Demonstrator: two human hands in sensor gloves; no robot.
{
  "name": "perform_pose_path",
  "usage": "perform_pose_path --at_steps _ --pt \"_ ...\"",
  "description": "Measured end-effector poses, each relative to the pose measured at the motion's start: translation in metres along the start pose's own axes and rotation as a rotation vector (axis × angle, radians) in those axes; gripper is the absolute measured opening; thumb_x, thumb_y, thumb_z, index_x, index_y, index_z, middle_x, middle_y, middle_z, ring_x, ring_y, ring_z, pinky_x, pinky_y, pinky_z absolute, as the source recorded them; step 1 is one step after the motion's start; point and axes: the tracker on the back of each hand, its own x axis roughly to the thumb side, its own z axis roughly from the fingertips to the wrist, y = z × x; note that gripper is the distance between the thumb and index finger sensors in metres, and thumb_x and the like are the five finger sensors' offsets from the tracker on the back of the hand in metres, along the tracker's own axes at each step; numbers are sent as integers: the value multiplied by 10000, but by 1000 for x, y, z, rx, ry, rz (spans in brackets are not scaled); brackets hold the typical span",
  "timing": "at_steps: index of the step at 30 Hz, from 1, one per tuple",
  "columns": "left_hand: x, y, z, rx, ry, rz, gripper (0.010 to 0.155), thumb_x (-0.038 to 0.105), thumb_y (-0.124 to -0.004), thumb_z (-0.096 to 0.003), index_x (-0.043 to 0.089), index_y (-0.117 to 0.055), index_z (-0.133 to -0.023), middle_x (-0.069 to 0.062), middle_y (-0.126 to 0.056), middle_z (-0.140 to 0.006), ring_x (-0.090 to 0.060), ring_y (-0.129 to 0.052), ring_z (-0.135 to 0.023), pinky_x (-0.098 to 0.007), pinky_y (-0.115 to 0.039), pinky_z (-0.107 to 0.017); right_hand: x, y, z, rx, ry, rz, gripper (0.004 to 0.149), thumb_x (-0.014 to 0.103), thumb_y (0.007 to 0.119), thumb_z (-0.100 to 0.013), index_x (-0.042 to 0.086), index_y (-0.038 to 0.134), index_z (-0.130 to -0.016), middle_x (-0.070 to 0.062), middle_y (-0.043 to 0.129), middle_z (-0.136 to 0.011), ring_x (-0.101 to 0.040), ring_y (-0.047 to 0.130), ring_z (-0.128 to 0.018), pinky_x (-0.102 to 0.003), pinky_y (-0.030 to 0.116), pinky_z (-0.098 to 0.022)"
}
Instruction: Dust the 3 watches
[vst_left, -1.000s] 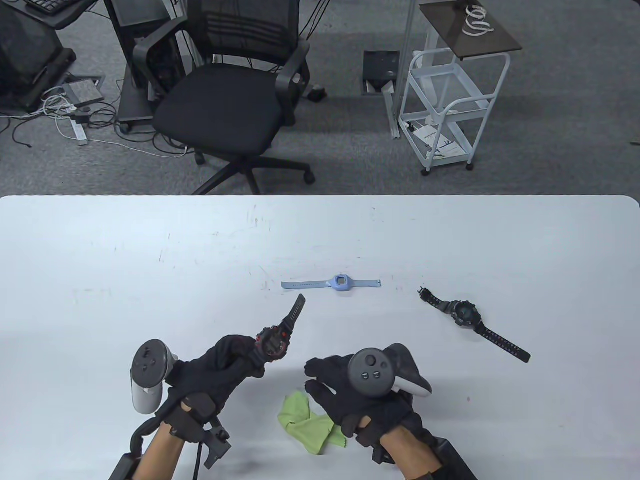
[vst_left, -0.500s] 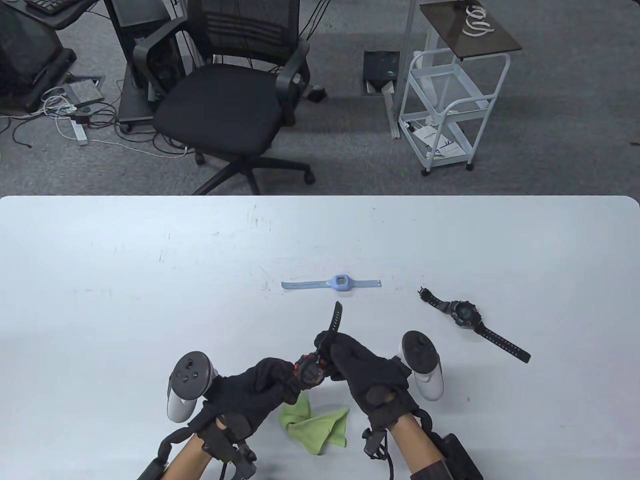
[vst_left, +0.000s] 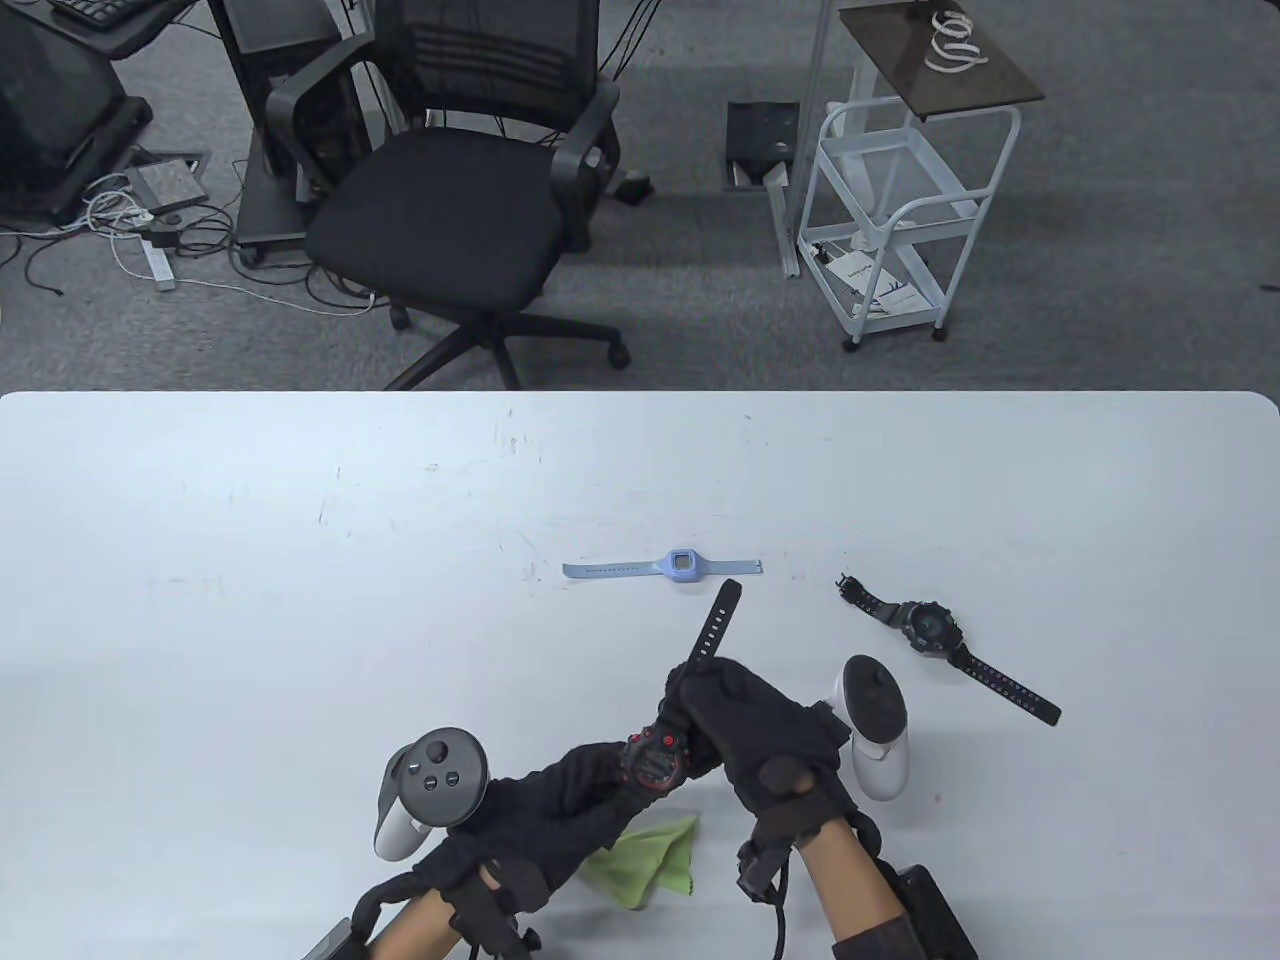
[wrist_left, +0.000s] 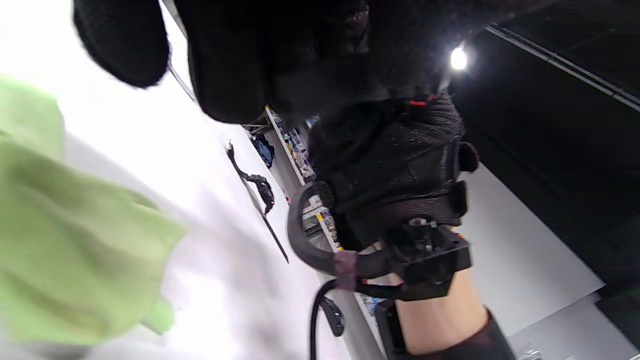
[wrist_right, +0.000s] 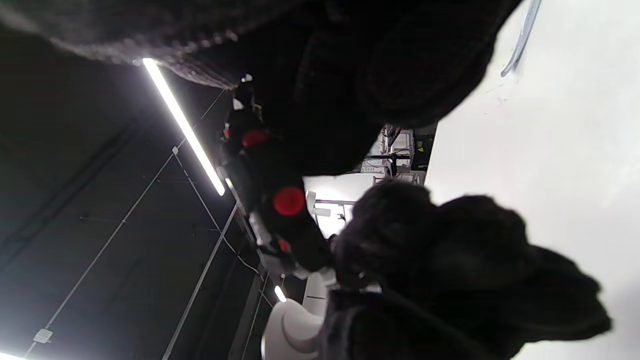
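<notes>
1. In the lower middle of the table view, both hands hold the red-and-black watch (vst_left: 655, 762) clear of the bench (vst_left: 250, 560). The left hand (vst_left: 545, 815) curls its grip round the lower strap and case side; the right hand (vst_left: 745, 730) curls round the upper strap, whose free end points up toward the frame's centre. Held so, the dial faces up, probably for wiping.
2. The green cloth (vst_left: 650, 860) lies on the bench just beneath the hands, near for use; neither hand holds it yet.
3. The blue watch (vst_left: 680, 566) lies flat at centre, the black watch (vst_left: 925, 628) to its right, both apart from the hands.
</notes>
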Motion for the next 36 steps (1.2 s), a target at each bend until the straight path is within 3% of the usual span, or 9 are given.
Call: perform_pose_path --at_steps 6,11,15,22,25,30,36 --pt "4 7 3 20 -17 -169 670 462 -784 -534 102 -618 -1073 -169 -795 -997 -426 -886 -807 -716 -670 -613 6 -13 5 -56 -23 -44 456 509 700 -695 169 698 -999 -2 862 -874 -119 1012 -612 -366 876 -441" --pt "12 -5 -1 -129 -23 -458 539 427 -817 -524 168 -785 -995 -160 -824 -995 -439 -858 -845 -727 -652 -629 4 -27 10 -114 0 -70 458 506 699 -695 170 685 -1007 -1 852 -886 -123 1005 -627 -373 870 -455" --pt "13 -21 -5 -308 15 -680 561 426 -830 -507 150 -834 -995 -153 -776 -1064 -449 -782 -934 -739 -618 -653 3 -33 12 -143 3 -85 456 504 697 -695 171 683 -1007 -4 850 -888 -130 1000 -637 -380 865 -466" --pt "9 -40 -8 -416 54 -823 684 488 -877 -481 111 -774 -1043 -173 -699 -1108 -454 -724 -973 -740 -598 -667 3 -33 12 -137 9 -79 457 503 697 -695 170 683 -1007 -3 850 -888 -133 998 -643 -386 861 -474" --pt "9 -47 -8 -392 19 -933 668 495 -913 -464 140 -800 -1018 -151 -738 -1081 -432 -767 -946 -724 -619 -664 3 -31 11 -127 18 -64 455 501 697 -696 171 683 -1007 -5 850 -889 -135 997 -647 -388 860 -477" --pt "8 -55 -9 -308 -30 -1042 519 423 -930 -460 187 -883 -919 -102 -850 -986 -388 -874 -860 -692 -673 -650 2 -28 10 -104 33 -55 458 499 697 -696 170 675 -1014 -7 843 -899 -142 991 -662 -395 855 -486" --pt "2 -47 -12 -270 -21 -954 427 385 -896 -474 198 -912 -857 -68 -898 -933 -368 -931 -802 -671 -711 -632 2 -29 10 -90 32 -49 458 491 705 -692 172 666 -1019 -5 835 -907 -147 984 -677 -400 851 -496"
